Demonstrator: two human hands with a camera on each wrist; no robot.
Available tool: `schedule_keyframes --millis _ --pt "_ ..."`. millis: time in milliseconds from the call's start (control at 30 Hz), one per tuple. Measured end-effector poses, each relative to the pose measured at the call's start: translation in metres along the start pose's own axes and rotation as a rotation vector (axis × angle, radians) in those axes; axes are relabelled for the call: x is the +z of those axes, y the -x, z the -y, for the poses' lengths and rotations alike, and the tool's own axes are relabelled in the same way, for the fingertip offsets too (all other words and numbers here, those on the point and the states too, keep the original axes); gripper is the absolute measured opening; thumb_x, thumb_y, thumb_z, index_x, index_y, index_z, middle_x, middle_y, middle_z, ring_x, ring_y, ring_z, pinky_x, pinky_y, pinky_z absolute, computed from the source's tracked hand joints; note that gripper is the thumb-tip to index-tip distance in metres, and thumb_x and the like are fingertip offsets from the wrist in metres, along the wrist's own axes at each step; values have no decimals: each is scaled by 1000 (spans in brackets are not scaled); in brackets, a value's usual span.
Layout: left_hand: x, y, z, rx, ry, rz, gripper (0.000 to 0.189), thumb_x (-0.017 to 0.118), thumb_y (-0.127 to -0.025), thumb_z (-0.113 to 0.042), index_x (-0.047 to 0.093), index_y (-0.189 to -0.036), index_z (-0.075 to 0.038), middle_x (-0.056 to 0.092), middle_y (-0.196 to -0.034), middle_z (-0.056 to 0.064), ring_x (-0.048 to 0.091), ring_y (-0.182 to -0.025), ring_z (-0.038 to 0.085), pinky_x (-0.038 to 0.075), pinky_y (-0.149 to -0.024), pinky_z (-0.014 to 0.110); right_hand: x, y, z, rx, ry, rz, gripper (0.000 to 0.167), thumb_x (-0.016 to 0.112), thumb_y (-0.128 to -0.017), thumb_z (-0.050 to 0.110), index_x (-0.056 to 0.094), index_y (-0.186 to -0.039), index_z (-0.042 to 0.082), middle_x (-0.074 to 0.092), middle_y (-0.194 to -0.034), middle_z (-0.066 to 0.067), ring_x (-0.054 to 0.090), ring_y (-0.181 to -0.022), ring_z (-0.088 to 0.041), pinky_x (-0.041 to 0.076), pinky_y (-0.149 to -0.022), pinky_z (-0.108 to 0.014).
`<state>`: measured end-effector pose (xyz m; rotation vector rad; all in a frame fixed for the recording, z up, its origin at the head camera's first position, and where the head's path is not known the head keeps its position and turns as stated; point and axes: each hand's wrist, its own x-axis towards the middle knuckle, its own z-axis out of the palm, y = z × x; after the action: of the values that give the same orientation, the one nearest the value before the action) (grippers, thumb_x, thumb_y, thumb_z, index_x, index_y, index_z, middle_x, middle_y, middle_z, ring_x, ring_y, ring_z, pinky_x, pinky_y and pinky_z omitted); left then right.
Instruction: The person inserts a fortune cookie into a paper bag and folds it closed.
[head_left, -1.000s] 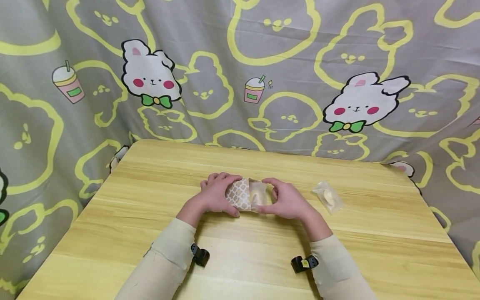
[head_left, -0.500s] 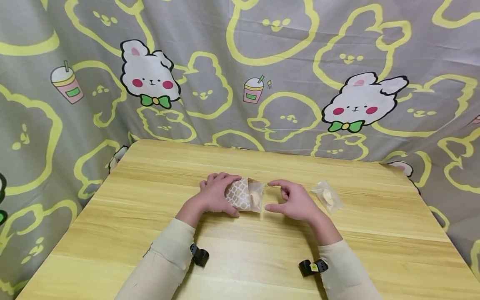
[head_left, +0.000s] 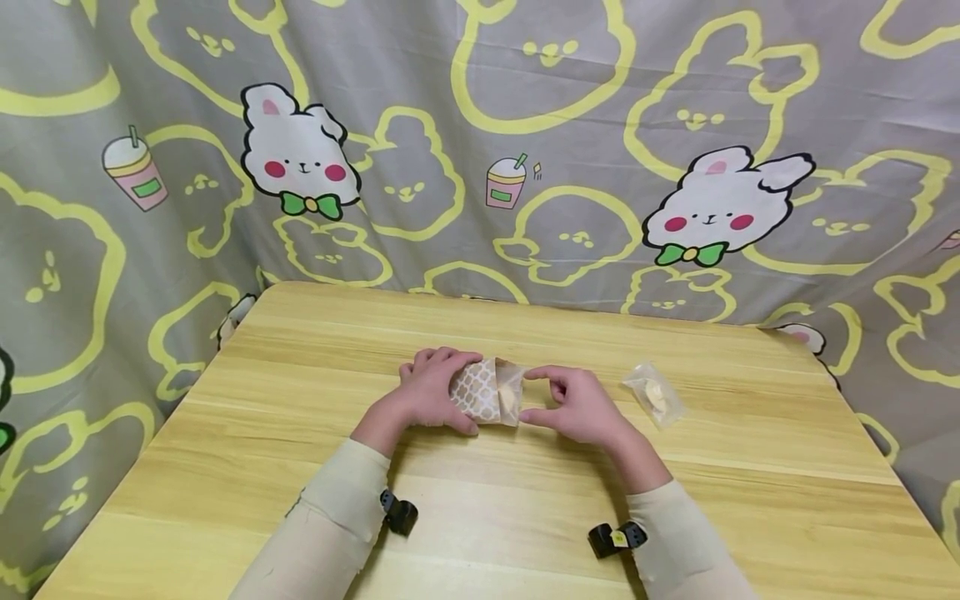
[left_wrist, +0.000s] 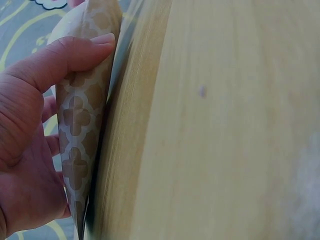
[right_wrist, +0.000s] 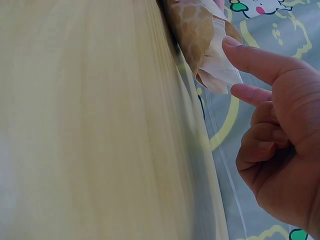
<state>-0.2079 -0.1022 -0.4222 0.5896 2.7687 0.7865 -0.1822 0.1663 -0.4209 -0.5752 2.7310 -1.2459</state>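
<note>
My left hand (head_left: 431,390) grips a small brown paper bag (head_left: 476,390) with a white lattice pattern, fingers at its far side and thumb at its near side. In the left wrist view the thumb lies across the bag (left_wrist: 82,125). A translucent packet (head_left: 510,406) with a pale yellow piece inside sticks out of the bag's mouth, its other end hidden in the bag. My right hand (head_left: 581,406) is at the packet's outer end, thumb and index finger extended and apart, other fingers curled. In the right wrist view the thumb tip overlaps the packet's edge (right_wrist: 218,55).
A second translucent packet (head_left: 655,395) with a pale yellow piece lies to the right of the right hand. All of this is on a wood-grain table (head_left: 495,517). A grey curtain (head_left: 450,225) with cartoon prints hangs behind the table's far edge.
My right hand held the packet at the bag's mouth, let go and drew back right, then returned left to its edge. The packet sits slightly deeper in the bag. My left hand stayed put.
</note>
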Motion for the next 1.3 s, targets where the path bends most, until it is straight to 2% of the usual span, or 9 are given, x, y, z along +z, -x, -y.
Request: schedule_keyframes --millis 300,767,1067,1300 --pt "-1 1 -2 0 -4 1 108 95 -55 -43 45 -150 -31 43 -145 2 26 -135 36 24 -98 55 1 1 2 36 -30 -36 57 89 -76 36 69 -125 16 29 -57 5 26 -50 -12 28 -49 -28" --pt "-3 2 -4 5 8 -6 108 95 -55 -43 45 -150 -32 43 -145 2 26 -135 36 24 -97 54 5 -2 7 -1 25 -71 68 91 -71 40 67 -129 14 30 -58 7 28 -51 -10 28 -50 -28" --pt "-2 0 -6 11 -12 -4 108 95 -55 -44 45 -150 -31 44 -145 1 26 -134 35 25 -97 54 10 -7 7 -13 46 -17 68 90 -72 44 68 -130 14 31 -59 7 30 -52 -10 28 -50 -27" --pt "-1 1 -9 10 -21 -9 109 96 -54 -44 45 -150 -31 44 -144 2 28 -133 35 26 -96 53 16 -13 10 -27 53 20 63 89 -75 33 67 -130 14 35 -59 7 32 -51 -9 29 -49 -26"
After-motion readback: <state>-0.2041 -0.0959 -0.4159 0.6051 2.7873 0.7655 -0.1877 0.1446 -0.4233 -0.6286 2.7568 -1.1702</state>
